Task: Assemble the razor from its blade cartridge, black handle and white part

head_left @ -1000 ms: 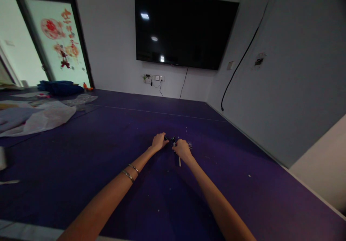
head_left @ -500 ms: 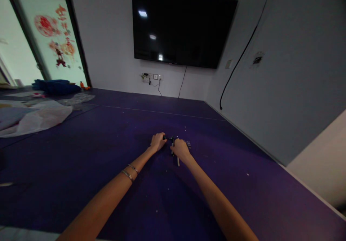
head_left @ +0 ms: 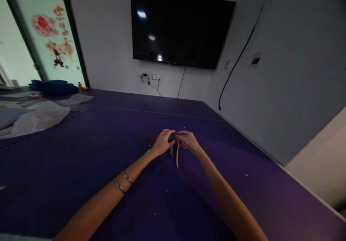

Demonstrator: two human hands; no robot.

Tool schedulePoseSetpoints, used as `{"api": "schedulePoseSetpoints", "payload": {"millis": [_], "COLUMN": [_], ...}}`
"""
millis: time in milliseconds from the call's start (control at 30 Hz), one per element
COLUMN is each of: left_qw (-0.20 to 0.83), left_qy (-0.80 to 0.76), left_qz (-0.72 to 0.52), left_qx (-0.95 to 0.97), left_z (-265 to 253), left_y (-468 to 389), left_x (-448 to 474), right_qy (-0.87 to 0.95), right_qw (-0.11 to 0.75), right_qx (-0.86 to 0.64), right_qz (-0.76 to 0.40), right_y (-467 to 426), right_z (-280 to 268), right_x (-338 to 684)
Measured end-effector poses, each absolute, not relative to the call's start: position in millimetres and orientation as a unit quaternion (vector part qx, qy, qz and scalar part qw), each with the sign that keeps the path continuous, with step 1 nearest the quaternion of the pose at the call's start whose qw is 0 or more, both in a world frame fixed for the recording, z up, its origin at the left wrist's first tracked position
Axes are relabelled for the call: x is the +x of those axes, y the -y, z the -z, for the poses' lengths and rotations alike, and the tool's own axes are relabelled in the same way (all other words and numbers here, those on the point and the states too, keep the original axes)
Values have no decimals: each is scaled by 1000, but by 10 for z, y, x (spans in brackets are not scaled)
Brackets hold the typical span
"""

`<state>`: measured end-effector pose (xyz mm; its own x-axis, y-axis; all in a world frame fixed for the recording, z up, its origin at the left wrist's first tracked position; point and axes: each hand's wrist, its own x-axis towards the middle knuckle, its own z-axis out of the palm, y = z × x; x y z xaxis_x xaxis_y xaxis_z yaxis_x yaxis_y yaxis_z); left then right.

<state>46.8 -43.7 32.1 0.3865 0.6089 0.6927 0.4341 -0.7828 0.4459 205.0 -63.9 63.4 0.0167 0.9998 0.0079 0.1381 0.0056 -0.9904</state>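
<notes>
fingers point(head_left: 171, 131) of the left hand point(head_left: 162, 142) are nearly closed, thumb below and fingertips above, and they grip one small dark piece point(head_left: 170, 139) near the middle of the purple surface point(head_left: 121, 140)! across from it comes the right hand point(head_left: 188, 140), one of two, its fingers bent and drawn close together, tips right up at the other end of that dark piece (too small and too covered to tell whether they pinch it or only touch it). and the count below: two pale strips, the longer strip point(head_left: 177, 156) dropping under the right fingertips, the shorter strip point(head_left: 171, 151) under the left, side by side and apart. just beneath the right hand, one small clear item point(head_left: 185, 147), partly hidden. two bracelets point(head_left: 126, 177) sit on the left forearm, none of that on the right! several tiny white bits point(head_left: 247, 175) dot the surface. well off to the left, one blue bundle point(head_left: 54, 87), one crumpled clear wrap point(head_left: 78, 98) and one whitish plastic sheet point(head_left: 40, 118). straight ahead, one big dark television point(head_left: 183, 28) on the wall.
</notes>
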Motion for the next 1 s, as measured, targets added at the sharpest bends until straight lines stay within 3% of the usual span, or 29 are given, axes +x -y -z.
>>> {"api": "schedulePoseSetpoints", "payload": {"millis": [600, 1000], "left_qw": [94, 207], "left_qy": [-273, -332], "left_qz": [-444, -447], "left_qx": [848, 804], "left_z": [-404, -363], "left_y": [501, 464], "left_x": [476, 543], "right_qy": [546, 668], "right_qw": [423, 373], "right_qx": [-502, -501], "right_qz": [-520, -404], "right_y": [784, 742], "right_z": [-759, -700], "right_x": [2294, 2432]}}
